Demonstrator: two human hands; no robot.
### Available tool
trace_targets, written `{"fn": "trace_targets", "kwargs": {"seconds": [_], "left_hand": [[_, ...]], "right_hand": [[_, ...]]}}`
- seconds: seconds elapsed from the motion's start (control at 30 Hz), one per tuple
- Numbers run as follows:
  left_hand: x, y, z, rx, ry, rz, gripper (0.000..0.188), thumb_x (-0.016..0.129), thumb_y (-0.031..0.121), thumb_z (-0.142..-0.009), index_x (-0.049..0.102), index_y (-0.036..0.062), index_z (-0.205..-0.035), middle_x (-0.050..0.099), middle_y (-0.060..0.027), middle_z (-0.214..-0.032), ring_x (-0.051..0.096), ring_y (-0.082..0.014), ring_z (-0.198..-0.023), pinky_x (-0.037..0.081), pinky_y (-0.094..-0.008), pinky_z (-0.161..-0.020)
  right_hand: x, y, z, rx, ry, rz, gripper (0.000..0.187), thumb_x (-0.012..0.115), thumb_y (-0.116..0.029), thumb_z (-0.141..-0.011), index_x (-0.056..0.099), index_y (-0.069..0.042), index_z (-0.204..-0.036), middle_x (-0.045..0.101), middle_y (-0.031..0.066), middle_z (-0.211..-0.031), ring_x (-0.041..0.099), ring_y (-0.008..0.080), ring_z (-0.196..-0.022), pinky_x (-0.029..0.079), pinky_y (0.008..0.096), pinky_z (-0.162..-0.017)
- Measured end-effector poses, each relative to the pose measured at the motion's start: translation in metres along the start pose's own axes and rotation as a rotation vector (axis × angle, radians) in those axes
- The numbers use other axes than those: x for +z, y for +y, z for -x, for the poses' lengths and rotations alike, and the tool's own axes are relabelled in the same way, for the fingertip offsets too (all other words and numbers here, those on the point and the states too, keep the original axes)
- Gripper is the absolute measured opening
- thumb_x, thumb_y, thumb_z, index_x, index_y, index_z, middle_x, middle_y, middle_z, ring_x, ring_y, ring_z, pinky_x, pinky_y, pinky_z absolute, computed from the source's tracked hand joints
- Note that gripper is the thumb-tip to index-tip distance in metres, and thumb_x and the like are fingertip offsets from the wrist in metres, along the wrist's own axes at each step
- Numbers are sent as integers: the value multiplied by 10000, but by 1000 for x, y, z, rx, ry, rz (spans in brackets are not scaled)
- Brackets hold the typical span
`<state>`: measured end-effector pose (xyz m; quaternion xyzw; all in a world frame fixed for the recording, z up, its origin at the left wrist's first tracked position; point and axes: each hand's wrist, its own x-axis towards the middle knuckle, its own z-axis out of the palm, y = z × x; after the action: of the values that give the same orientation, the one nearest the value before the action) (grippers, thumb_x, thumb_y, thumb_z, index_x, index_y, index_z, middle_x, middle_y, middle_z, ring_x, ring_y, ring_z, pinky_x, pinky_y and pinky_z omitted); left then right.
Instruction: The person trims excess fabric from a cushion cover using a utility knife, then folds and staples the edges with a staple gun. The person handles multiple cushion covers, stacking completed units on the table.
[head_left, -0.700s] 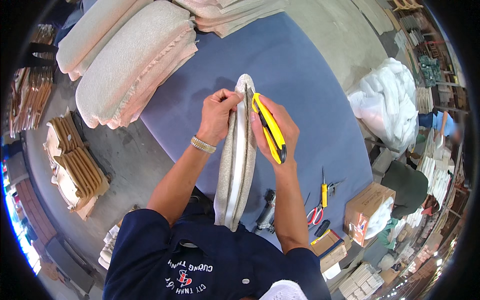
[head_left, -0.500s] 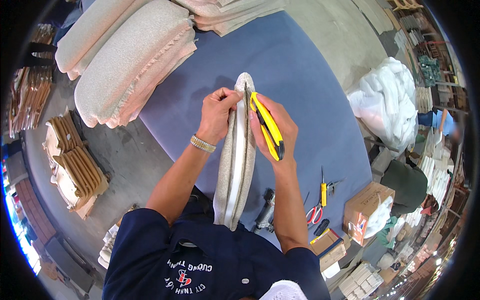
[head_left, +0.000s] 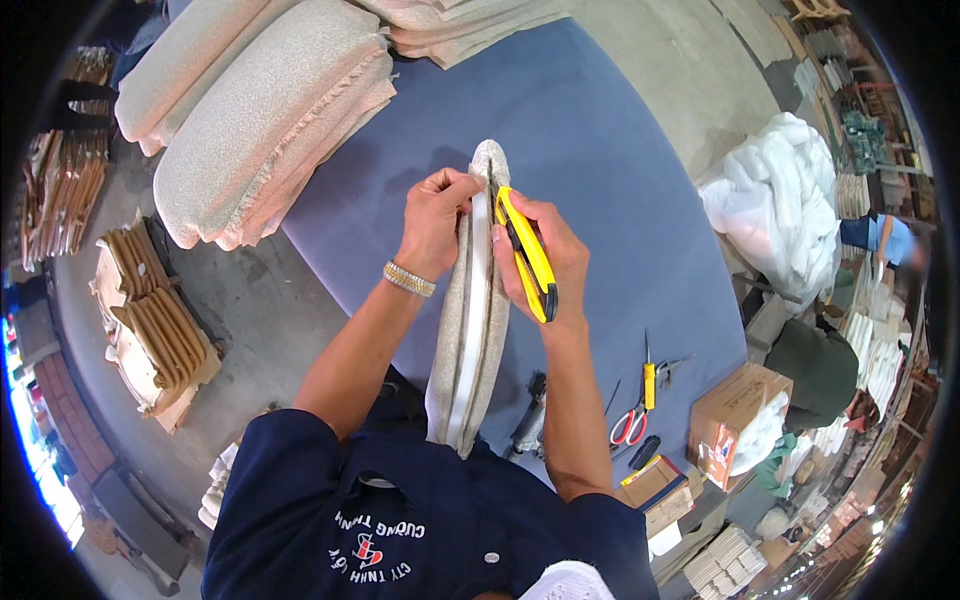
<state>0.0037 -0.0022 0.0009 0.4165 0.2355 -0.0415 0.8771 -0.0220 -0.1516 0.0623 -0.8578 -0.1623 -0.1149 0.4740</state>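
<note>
A long, narrow beige fabric cushion [head_left: 448,350] stands on edge between my arms, its lower end against my shirt. Along its upturned side an opening shows a white strip [head_left: 471,335]. Near the far end, my left hand [head_left: 432,225] is closed in a pinch on the cushion's fabric edge. My right hand [head_left: 560,255] grips a yellow and black utility knife [head_left: 530,250], its tip at the opening beside my left fingertips. The blade itself is hard to make out.
The blue-covered table [head_left: 600,180] carries stacked beige fabric pieces [head_left: 270,120] at far left. At right lie red-handled scissors [head_left: 630,428], a yellow-handled screwdriver [head_left: 649,385], a dark air tool [head_left: 530,420] and a cardboard box [head_left: 725,410]. White plastic bags [head_left: 780,210] stand beyond the table's right edge.
The knife and my right hand have shifted slightly left, closer to the opening. My left hand keeps its pinch at nearly the same spot.
</note>
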Motion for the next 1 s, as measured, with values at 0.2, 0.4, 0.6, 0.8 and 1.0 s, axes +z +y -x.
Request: {"fn": "trace_targets", "kwargs": {"seconds": [0.2, 0.4, 0.6, 0.8, 1.0], "left_hand": [[0, 1, 0, -15, -8, 25, 178, 742, 22, -857, 624, 76, -736, 536, 24, -676, 468, -62, -608, 375, -236, -573], [4, 5, 5, -36, -7, 67, 192, 721, 14, -861, 603, 81, -725, 538, 10, -661, 478, -73, -599, 386, -240, -570], [5, 9, 6, -38, -36, 121, 200, 703, 14, -868, 597, 84, -713, 535, 7, -667, 461, -82, -597, 381, -244, -576], [4, 19, 7, -8, -103, 143, 164, 693, 17, -874, 621, 67, -735, 540, 16, -720, 463, -94, -655, 385, -243, -623], [19, 65, 13, 50, -244, -50, 108, 710, 80, -901, 667, 47, -807, 595, 8, -780, 532, -119, -700, 427, -268, -644]], "right_hand": [[-6, -3, 9, 48, -30, -26, 288, 745, -88, -849, 672, -29, -1122, 739, 116, -972, 707, 198, -752, 553, 293, -708], [-13, -9, 22, 95, -35, -46, 302, 748, -99, -845, 662, -35, -1127, 697, 117, -858, 680, 229, -695, 538, 314, -657], [-22, -19, 47, 147, -29, -47, 270, 747, -108, -862, 670, -28, -1108, 732, 106, -904, 646, 151, -674, 519, 265, -660], [-29, -31, 80, 189, 11, -35, 266, 746, -101, -860, 664, -25, -1101, 721, 124, -899, 660, 178, -691, 529, 286, -666], [-32, -40, 94, 194, 37, 13, 288, 736, -87, -863, 661, -35, -1136, 702, 135, -896, 686, 242, -723, 546, 326, -685]]}}
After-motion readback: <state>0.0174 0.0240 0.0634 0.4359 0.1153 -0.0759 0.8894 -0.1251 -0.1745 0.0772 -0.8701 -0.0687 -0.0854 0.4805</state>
